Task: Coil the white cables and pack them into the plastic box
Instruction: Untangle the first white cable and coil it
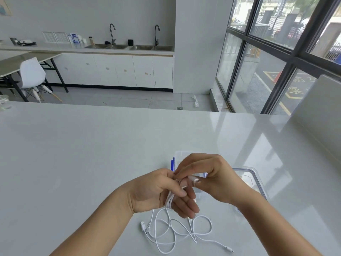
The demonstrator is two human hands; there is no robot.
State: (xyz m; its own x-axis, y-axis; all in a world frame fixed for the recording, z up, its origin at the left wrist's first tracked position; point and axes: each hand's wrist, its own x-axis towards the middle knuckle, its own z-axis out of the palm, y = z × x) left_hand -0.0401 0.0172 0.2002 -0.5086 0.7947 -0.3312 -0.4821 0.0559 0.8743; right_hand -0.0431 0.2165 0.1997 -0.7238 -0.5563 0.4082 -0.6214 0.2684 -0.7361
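My left hand (162,191) holds a white cable coil (168,199) wound around its fingers, thumb pressed on the loops. My right hand (208,174) pinches the cable's plug end (193,180) just above the left fingers. More loose white cable (177,231) lies tangled on the white table below my hands, with a USB plug (143,225) at its left end and a small plug (228,248) at its right. The clear plastic box (180,156) with blue clips stands behind my hands, mostly hidden by them.
The box's clear lid (249,176) with a blue seal lies on the table (73,154) to the right, partly under my right forearm. A white panel (321,111) rises at the table's right edge. A glass object (4,102) sits at the far left edge.
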